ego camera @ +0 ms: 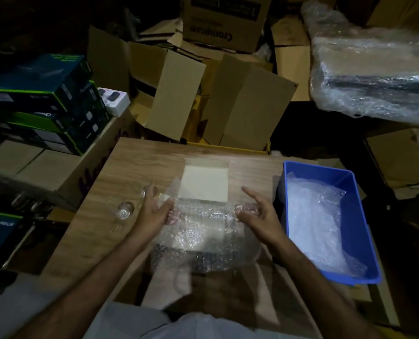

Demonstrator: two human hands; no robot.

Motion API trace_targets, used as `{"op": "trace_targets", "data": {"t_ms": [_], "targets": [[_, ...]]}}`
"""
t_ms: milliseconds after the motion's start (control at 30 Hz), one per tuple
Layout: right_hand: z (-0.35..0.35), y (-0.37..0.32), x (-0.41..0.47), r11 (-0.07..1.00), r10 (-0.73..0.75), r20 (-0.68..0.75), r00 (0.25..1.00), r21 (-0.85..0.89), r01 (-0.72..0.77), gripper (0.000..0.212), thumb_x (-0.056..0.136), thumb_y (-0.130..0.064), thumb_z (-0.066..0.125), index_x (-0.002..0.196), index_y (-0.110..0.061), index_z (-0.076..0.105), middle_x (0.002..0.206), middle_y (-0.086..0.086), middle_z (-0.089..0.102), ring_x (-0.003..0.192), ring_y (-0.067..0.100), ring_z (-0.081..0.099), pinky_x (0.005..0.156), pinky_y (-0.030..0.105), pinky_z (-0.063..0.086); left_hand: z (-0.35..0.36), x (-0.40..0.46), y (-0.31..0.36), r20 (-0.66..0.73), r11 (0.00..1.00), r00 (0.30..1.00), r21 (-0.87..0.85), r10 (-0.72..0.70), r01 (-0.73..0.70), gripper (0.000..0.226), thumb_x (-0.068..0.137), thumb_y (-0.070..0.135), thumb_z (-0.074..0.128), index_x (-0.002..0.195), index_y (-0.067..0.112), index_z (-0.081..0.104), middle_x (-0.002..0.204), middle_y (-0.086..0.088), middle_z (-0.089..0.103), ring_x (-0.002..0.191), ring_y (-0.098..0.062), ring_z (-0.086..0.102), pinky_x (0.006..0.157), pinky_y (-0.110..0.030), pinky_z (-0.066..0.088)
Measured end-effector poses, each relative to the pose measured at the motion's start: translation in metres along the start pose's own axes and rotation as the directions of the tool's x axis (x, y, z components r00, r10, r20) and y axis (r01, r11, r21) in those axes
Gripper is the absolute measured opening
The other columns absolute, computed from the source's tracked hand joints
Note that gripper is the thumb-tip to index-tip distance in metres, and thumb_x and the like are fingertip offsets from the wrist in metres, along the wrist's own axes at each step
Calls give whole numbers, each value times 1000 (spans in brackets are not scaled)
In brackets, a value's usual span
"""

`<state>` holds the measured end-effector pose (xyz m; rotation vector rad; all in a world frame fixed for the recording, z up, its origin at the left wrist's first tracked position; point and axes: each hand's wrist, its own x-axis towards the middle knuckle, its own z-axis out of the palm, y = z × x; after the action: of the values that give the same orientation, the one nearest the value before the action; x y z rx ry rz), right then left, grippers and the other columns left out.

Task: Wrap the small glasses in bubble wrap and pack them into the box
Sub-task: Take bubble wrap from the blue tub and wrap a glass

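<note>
Two hands work a bubble wrap sheet [198, 231] spread just in front of the small white box [204, 182] on the wooden table [135, 162]. Left hand [154, 209] pinches the sheet's left end by the box's near-left corner; right hand [257, 214] grasps the right end of what looks like a rolled bundle, index finger sticking out. Whether a glass sits inside the roll can't be told, too dim.

One small glass [124, 211] lies unwrapped left of the box, beyond the left hand; maybe a second behind the fingers, unclear. Box is open and looks empty.

Step, by my read: rolling or tucking wrap around a glass. Next move needs the ends folded in, then the bundle lifted forward into the box.

Blue bin [364, 204] right of the box holds spare bubble wrap. Behind the box, a brown carton [218, 33] reads "Crompton", upside down. Other print is unreadable.
</note>
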<state>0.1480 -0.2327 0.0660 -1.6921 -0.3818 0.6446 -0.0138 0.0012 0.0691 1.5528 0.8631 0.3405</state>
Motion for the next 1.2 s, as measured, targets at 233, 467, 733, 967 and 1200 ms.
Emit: {"op": "trace_targets", "data": {"t_ms": [233,467,733,967,1200], "targets": [[-6,-9,8,998,-32,-47,998,-56,29,51,73,3,86,117,-19,73,102,-14,72,89,-5,69,84,16,56,-23,0,22,259,998,966,-59,7,8,35,100,9,56,131,23,63,94,6,75,85,-12,67,70,-19,56],[-11,-20,12,794,-194,52,980,-578,188,35,79,-33,84,112,-24,76,106,-7,67,93,0,61,79,18,53,-18,3,36,192,872,967,430,165,-234,25,73,25,89,96,23,78,89,9,73,74,4,66,68,-19,53],[-28,-61,19,812,-155,403,902,-468,349,24,89,-42,75,79,-21,70,101,2,69,99,18,67,82,44,56,-47,7,58,515,678,857,636,-16,-370,22,73,38,88,80,25,71,109,21,64,118,-5,56,101,-37,48],[-11,-105,46,992,-39,478,877,-88,92,35,83,-37,81,93,-5,73,83,13,73,74,23,66,70,36,51,6,-7,101,765,928,620,337,-171,-161,30,93,15,70,122,19,63,111,6,75,101,-7,72,85,-23,58],[14,-9,13,481,85,614,785,664,-572,101,72,-71,75,147,-8,49,154,23,43,127,35,55,109,50,44,9,-11,55,401,1000,916,-26,20,-11,43,85,23,76,123,9,62,116,-3,75,109,-20,70,84,-29,59]]}}
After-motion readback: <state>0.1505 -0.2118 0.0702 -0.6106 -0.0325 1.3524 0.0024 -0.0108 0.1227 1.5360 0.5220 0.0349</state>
